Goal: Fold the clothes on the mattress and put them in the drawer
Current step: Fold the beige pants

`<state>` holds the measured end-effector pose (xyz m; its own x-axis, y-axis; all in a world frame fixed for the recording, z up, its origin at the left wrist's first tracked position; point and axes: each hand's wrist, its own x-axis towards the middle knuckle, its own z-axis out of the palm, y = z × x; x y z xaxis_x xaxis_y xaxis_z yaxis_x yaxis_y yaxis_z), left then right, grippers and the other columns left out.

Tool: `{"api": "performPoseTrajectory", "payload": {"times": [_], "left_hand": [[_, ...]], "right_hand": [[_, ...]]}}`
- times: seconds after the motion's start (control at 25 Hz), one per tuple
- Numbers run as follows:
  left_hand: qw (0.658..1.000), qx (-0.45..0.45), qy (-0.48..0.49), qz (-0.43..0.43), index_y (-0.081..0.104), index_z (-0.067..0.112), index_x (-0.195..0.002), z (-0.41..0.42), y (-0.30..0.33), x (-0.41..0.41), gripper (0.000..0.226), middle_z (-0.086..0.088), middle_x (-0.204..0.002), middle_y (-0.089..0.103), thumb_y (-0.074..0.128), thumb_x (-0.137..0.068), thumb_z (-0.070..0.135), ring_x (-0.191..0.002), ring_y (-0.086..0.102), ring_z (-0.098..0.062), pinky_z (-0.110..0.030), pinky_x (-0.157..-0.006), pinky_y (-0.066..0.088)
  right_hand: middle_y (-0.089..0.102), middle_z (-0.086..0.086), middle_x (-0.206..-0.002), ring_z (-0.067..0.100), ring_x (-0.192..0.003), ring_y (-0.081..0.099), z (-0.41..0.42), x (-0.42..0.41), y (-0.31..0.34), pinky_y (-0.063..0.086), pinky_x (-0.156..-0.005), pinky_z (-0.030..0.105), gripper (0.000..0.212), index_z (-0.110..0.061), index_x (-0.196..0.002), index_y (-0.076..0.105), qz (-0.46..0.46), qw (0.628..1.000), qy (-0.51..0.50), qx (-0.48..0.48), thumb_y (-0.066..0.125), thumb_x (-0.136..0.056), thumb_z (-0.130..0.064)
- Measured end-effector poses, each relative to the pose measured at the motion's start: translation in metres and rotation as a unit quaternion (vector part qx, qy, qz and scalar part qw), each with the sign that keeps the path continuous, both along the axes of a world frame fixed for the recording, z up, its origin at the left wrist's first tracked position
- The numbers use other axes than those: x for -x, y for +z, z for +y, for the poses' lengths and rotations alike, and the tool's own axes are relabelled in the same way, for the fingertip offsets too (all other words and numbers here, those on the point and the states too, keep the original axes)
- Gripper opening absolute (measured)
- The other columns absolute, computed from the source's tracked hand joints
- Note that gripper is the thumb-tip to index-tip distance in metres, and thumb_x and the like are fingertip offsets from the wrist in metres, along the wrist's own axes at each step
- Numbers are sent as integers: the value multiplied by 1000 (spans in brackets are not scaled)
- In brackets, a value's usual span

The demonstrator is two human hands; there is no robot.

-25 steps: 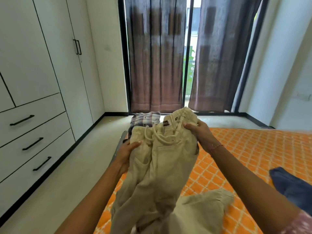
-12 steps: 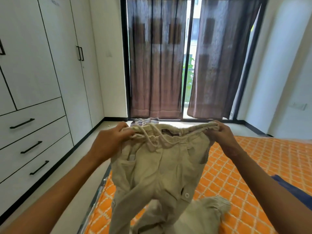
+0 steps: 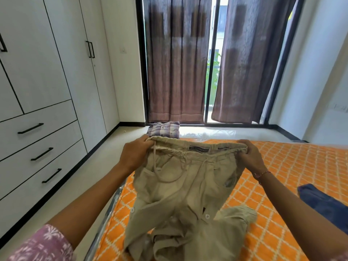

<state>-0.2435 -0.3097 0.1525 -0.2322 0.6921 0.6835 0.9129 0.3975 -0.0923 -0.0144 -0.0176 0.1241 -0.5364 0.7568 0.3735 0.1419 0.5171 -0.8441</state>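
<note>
I hold beige drawstring trousers [image 3: 188,187] up over the orange patterned mattress [image 3: 293,166]. My left hand [image 3: 134,154] grips the left end of the waistband, and my right hand [image 3: 248,157] grips the right end, so the waistband is stretched flat between them. The legs hang down and bunch on the mattress near me. A folded plaid garment [image 3: 163,129] lies at the mattress's far left corner. A blue garment [image 3: 320,200] lies at the right edge. Three white drawers [image 3: 37,151] with black handles are in the wardrobe on the left, all closed.
A strip of pale floor [image 3: 90,172] runs between the mattress and the wardrobe [image 3: 47,63]. Brown curtains [image 3: 175,63] hang over a glass door at the far wall. White walls stand on the right.
My hands have moved apart along the waistband and spread the trousers out wide and level. The bunched waist is now stretched flat.
</note>
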Motion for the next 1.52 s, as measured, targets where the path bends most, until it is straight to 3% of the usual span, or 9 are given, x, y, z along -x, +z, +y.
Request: {"api": "performPoseTrajectory", "payload": {"times": [0.16, 0.36, 0.52, 0.68, 0.88, 1.08, 1.2, 1.36, 1.52], "left_hand": [[996, 93, -3, 18, 73, 30, -96, 17, 27, 10, 18, -3, -96, 62, 61, -83, 28, -80, 63, -25, -26, -54, 42], [916, 132, -29, -377, 72, 9, -98, -2, 50, 52, 18, -15, -95, 56, 56, -90, 6, -95, 54, -31, -30, -77, 41], [788, -7, -110, -606, 66, -4, -90, -18, 33, 61, 43, -13, -79, 59, 62, -77, 37, -76, 56, -20, -26, -71, 49], [654, -156, -156, -723, 61, 9, -96, -12, 24, 52, 13, -10, -83, 57, 49, -91, 10, -63, 59, -12, -21, -57, 51], [761, -170, 13, -625, 51, 13, -126, 14, 34, 41, 32, -9, -113, 55, 54, -95, 16, -89, 56, -20, -27, -63, 50], [717, -320, -34, -619, 65, 5, -105, 75, 81, 3, 22, -15, -91, 64, 64, -86, 15, -72, 56, -19, -28, -66, 50], [692, -380, -98, -606, 69, 17, -81, 111, 108, -17, 6, -16, -95, 69, 65, -81, 21, -86, 64, -28, -47, -86, 54], [662, -376, -178, -623, 68, 11, -103, 137, 131, -57, 20, -15, -101, 69, 60, -89, 22, -97, 66, -31, -49, -86, 54], [664, -333, -189, -642, 62, 8, -110, 136, 136, -73, 31, -12, -99, 67, 71, -83, 20, -92, 66, -27, -42, -83, 56]], "right_hand": [[52, 20, -124, 38, -90, 59, -8, 6, -6, 52, -66, 43, 44, -8, -127, 52, -45, 968, -87, -233, 57, -84, 3], [61, 14, -105, 29, -90, 59, 5, 1, 2, 51, -74, 38, 28, -12, -111, 64, -118, 929, 75, -342, 58, -87, 2], [58, 14, -86, 27, -79, 52, 5, 8, 25, 37, -65, 31, 18, -2, -88, 59, -167, 954, 130, -211, 46, -97, -12], [53, 12, -81, 21, -73, 48, -6, 16, 35, 41, -64, 31, 23, -2, -83, 56, 39, 978, 134, 153, 47, -98, -17], [57, 4, -70, 24, -76, 51, -2, 30, 50, 41, -64, 26, 28, -13, -65, 58, 11, 995, -24, 93, 55, -93, -16], [60, 16, -106, 34, -103, 56, -24, 66, 110, 41, -81, 35, 26, -1, -111, 55, 108, 970, -192, 102, 57, -90, -16], [55, 2, -87, 21, -83, 55, -57, 91, 151, 40, -71, 29, 14, -9, -101, 48, 211, 967, -120, 81, 55, -90, -14], [62, -6, -85, 11, -80, 60, -94, 105, 163, 50, -72, 26, 15, -17, -98, 55, 181, 983, 29, 2, 61, -89, -28], [68, 1, -89, 11, -84, 65, -84, 84, 163, 53, -75, 24, 22, -17, -96, 67, 140, 969, 195, 60, 52, -89, -3]]}}
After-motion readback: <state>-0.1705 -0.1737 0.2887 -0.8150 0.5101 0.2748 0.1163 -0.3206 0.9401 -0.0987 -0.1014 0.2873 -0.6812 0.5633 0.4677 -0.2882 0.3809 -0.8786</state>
